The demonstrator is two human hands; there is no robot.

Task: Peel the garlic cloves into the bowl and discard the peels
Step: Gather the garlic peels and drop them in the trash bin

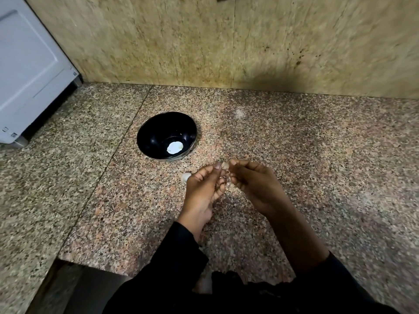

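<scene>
Over the speckled granite counter point(294, 155), my left hand point(204, 189) and my right hand point(254, 184) meet fingertip to fingertip. Both pinch one small garlic clove point(225, 165) between thumbs and forefingers. A black bowl point(158, 128) stands on the counter just beyond and left of my hands, with one pale peeled piece of garlic point(174, 147) lying in its bottom. Another pale garlic clove point(185, 177) lies on the counter, partly hidden behind my left hand.
A white appliance point(29, 71) stands at the far left. A beige stone wall point(226, 41) runs along the back. The counter's front edge point(90, 264) drops off near my dark sleeves.
</scene>
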